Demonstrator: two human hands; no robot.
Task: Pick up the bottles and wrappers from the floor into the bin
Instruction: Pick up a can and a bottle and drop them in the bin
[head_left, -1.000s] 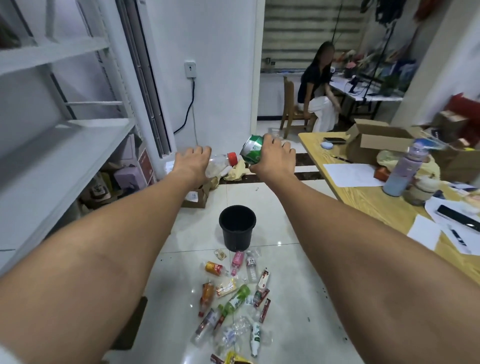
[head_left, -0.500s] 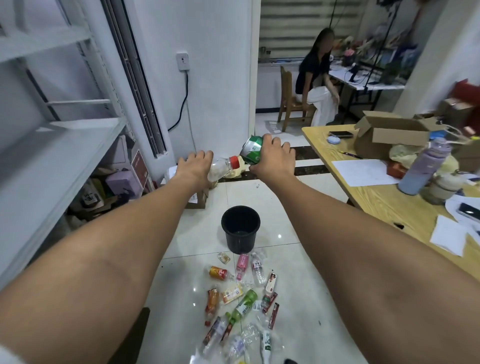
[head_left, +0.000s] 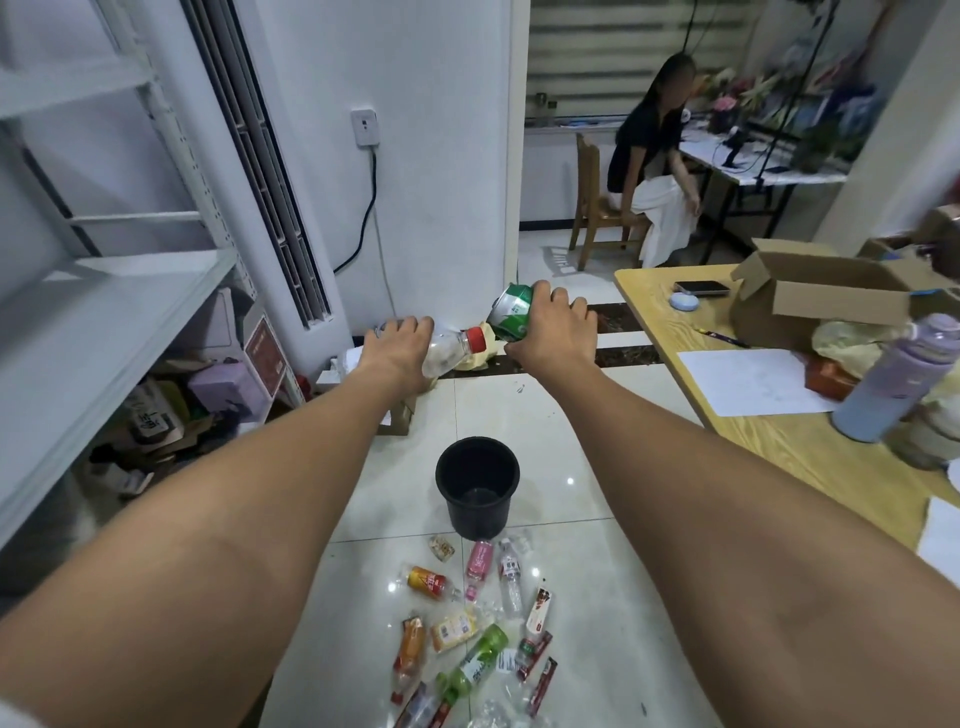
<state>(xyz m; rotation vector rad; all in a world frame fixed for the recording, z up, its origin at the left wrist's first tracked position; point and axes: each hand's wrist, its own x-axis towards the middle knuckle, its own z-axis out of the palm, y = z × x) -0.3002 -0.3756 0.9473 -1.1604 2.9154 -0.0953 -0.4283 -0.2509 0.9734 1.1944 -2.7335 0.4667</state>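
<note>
The clear plastic bottle with a red cap (head_left: 448, 353) sits under the left hand (head_left: 397, 347), whose fingers curl over its body. It lies nearly level, long axis left to right, cap pointing at the right hand (head_left: 555, 332). That hand grips a green drinks can (head_left: 511, 313) from above, with the can's silver end tilted up and to the left. Below both in the view, the round black plastic bin (head_left: 478, 514) stands upright on the white tiled floor (head_left: 571, 441).

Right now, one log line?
left hand: grips clear red-capped plastic bottle | right hand: grips green metal can | black round bin: upright
</note>
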